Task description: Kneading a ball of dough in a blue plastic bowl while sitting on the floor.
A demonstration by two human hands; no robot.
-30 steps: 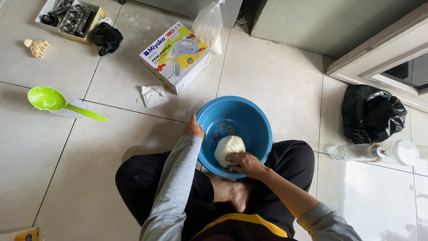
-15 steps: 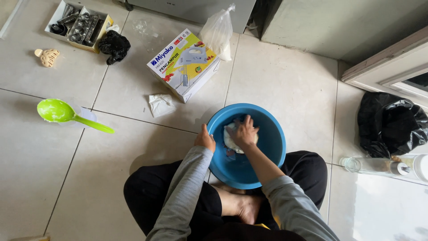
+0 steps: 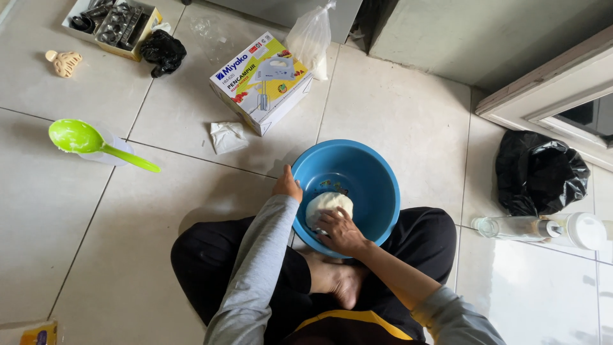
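I sit cross-legged on the pale tiled floor (image 3: 396, 115), and the blue plastic bowl (image 3: 364, 172) rests just in front of my shins, light enough that I judge a hard push could slide it across the smooth tile or tip it toward my lap. My left hand (image 3: 287, 186) is closed over the near-left rim to steady it; if that grip slackens, nothing else anchors the bowl. Inside, against the near wall, lies the pale lump of dough (image 3: 327, 204), and my right hand (image 3: 341, 231) rests on its near side with fingers spread and curled over it, pressing down rather than pinching. Because the dough sits off-centre, pressure there could lever the far rim up. Scraps stuck to the bowl's bottom suggest the dough is tacky, so it may cling to my fingers and lift out as I pull away. My grey sleeves hang close to the rim and could drag through it. The cardboard mixer box (image 3: 262, 80) stands near the far rim, and the crumpled white tissue (image 3: 228, 136) beside it could pick up anything that spills. The green ladle (image 3: 89, 140) lies well apart to my left.
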